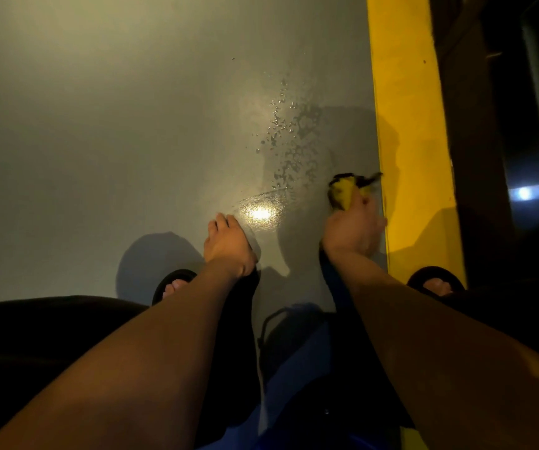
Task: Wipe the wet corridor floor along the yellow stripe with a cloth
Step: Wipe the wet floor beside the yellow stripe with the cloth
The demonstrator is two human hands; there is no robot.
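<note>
My right hand (354, 228) grips a bunched yellow cloth with a dark edge (346, 190) and holds it on the grey floor, right beside the yellow stripe (408, 125). The hand is slightly blurred. Water droplets and a wet patch (291, 138) spread on the floor ahead of the cloth and to its left. My left hand (229, 248) rests flat on the floor with fingers straight, next to a bright light reflection (260, 214) on the wet surface.
The grey corridor floor (99, 125) stretches left and ahead. Beyond the yellow stripe a dark edge (489, 157) drops into shadow. My feet in black sandals (172, 284) (435, 282) stand near both hands; my knees fill the bottom.
</note>
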